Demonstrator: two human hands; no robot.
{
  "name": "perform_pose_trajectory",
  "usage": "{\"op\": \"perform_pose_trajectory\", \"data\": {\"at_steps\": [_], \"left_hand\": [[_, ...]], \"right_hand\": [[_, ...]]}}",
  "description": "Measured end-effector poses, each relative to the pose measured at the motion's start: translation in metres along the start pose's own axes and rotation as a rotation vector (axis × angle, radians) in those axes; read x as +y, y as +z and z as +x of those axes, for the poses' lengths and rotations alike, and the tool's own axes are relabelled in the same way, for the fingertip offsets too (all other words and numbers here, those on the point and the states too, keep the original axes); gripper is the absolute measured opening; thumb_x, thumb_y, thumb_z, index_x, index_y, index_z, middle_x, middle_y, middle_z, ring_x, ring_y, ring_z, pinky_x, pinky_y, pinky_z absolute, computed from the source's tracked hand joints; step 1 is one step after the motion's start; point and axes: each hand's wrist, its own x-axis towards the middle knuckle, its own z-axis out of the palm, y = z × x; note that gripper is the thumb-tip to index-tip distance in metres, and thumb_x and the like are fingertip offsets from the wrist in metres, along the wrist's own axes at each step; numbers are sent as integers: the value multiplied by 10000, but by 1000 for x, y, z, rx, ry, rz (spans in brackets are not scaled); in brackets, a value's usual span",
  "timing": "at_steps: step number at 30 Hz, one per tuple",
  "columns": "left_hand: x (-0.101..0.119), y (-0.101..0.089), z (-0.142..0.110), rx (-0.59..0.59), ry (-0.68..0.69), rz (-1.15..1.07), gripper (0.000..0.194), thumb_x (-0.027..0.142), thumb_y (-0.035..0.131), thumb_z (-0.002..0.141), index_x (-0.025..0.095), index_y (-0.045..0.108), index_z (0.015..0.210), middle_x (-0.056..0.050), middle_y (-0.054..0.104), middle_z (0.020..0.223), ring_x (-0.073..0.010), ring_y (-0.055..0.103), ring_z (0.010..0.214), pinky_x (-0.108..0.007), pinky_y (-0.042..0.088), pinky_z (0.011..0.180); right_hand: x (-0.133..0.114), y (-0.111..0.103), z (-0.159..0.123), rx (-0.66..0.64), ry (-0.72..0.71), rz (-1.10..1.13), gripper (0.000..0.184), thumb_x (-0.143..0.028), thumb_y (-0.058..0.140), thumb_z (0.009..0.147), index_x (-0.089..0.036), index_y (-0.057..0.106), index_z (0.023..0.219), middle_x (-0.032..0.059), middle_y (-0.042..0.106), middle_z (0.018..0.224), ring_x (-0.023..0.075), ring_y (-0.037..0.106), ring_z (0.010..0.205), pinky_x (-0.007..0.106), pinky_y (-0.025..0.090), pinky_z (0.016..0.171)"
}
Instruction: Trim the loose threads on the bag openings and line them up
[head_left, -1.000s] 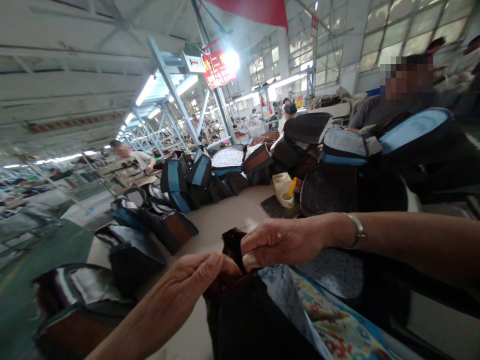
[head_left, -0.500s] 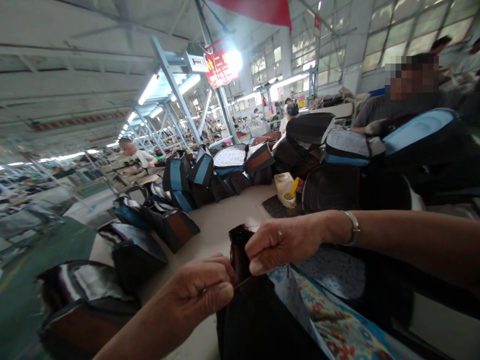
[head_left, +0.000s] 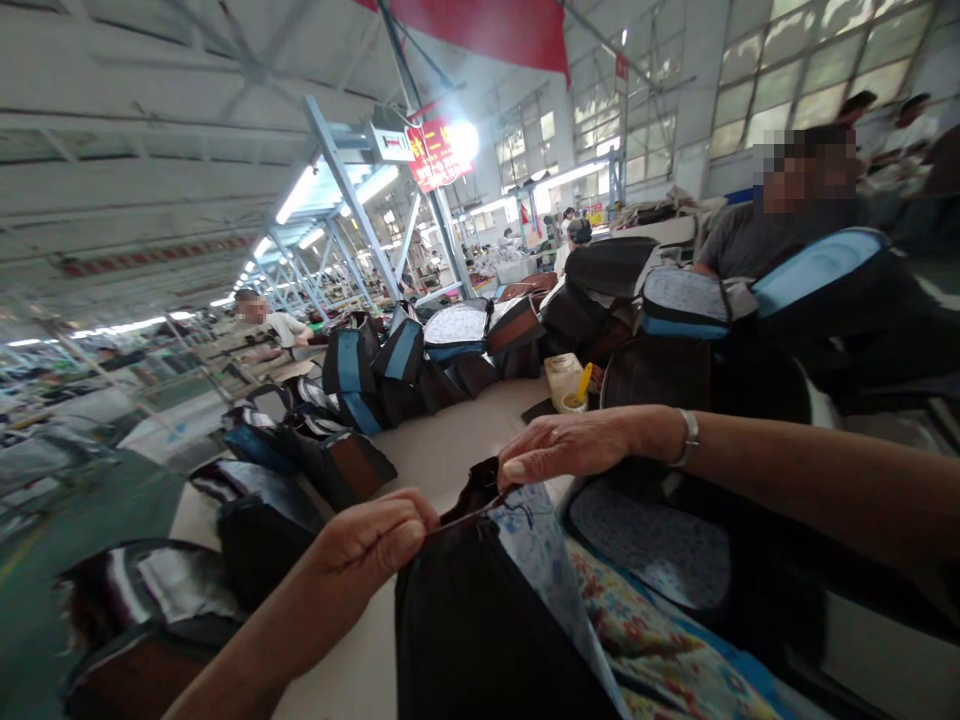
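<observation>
A black fabric bag (head_left: 480, 630) stands in front of me, its blue floral lining (head_left: 547, 540) folded out at the top. My left hand (head_left: 367, 535) pinches a thin dark thread (head_left: 472, 513) that stretches from the bag's top edge. My right hand (head_left: 566, 448), with a silver bracelet (head_left: 688, 438) on its wrist, lies across the dark brown top corner (head_left: 474, 492) of the bag. Its thumb is hidden behind the hand. Another open bag with a patterned lining (head_left: 645, 540) lies to the right, under my right forearm.
Rows of black bags with blue or brown panels (head_left: 349, 375) cover the pale worktable (head_left: 450, 430). A white container with a yellow handle (head_left: 564, 383) stands beyond my hands. A co-worker (head_left: 795, 210) sits at the right behind stacked bags, and more people work further back.
My left hand has moved left and away from the bag, drawing the thread out longer. My right hand has risen slightly and lies flatter over the bag's top corner.
</observation>
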Motion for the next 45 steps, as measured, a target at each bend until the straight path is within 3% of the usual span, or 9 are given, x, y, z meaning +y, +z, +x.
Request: {"op": "perform_pose_trajectory", "data": {"at_steps": [5, 9, 14, 16, 20, 25, 36, 39, 45], "left_hand": [[-7, -48, -2, -4, -118, 31, 447, 523, 463, 994, 149, 707, 968, -69, 681, 995, -229, 628, 916, -268, 505, 818], [8, -78, -5, 46, -199, 316, 348, 376, 489, 970, 168, 765, 1011, 18, 736, 1086, -247, 635, 1085, -253, 448, 968], [22, -25, 13, 199, -81, 570, 394, 479, 433, 995, 225, 716, 1100, -30, 737, 1105, -241, 649, 1044, -292, 453, 931], [14, 11, 24, 122, -51, 513, 400, 482, 389, 1024, 243, 693, 1126, -48, 725, 1058, -231, 648, 957, -308, 474, 843], [-15, 48, 39, 311, 59, 462, 446, 453, 357, 1027, 180, 709, 1043, -105, 720, 1002, -280, 596, 950, -416, 442, 911], [-39, 19, 37, 346, 55, 304, 500, 392, 230, 1069, 147, 648, 1190, -117, 713, 1148, -239, 610, 1130, -386, 426, 1056], [-31, -21, 56, -31, 148, 212, 339, 271, 482, 975, 253, 722, 1214, -17, 660, 1375, -245, 433, 1411, -421, 170, 1251], [-23, -27, 56, -103, 118, 196, 285, 276, 501, 967, 247, 773, 1050, -25, 730, 1216, -266, 521, 1300, -437, 116, 1239], [-20, -9, 42, -161, -48, -1, 310, 356, 507, 951, 151, 707, 834, -14, 627, 815, -182, 571, 800, -279, 437, 797]], "right_hand": [[37, 7, -1, -11, 84, -224, 374, -437, 581, 944, -138, 601, 720, -27, 490, 613, 100, 410, 588, 237, 331, 593], [20, 28, 11, 60, 29, -330, 465, -511, 546, 953, -169, 521, 639, -20, 481, 598, 110, 378, 583, 277, 270, 594], [-19, 39, 47, 52, 142, -578, 374, -458, 512, 955, -192, 631, 720, 33, 649, 699, 138, 495, 581, 280, 263, 559], [-21, 43, 60, 34, 173, -593, 277, -374, 533, 936, -184, 661, 778, 51, 678, 744, 148, 524, 599, 272, 265, 546], [-5, 52, 61, 31, 147, -555, 257, -338, 514, 954, -174, 652, 813, 43, 662, 745, 135, 488, 588, 264, 269, 537], [10, 52, 28, 24, 37, -451, 385, -403, 525, 989, -166, 527, 686, -8, 547, 659, 98, 391, 576, 242, 303, 566], [-6, 26, 6, -76, -144, -328, 333, -333, 523, 1010, -184, 457, 720, 4, 522, 750, 116, 430, 662, 275, 361, 666], [-13, 13, -1, -82, -113, -409, 278, -317, 526, 1012, -172, 521, 775, 28, 582, 802, 122, 482, 694, 278, 370, 683], [7, 2, -23, -18, 31, -315, 300, -340, 511, 1026, -149, 588, 808, 35, 579, 785, 133, 525, 741, 275, 381, 723]]}}
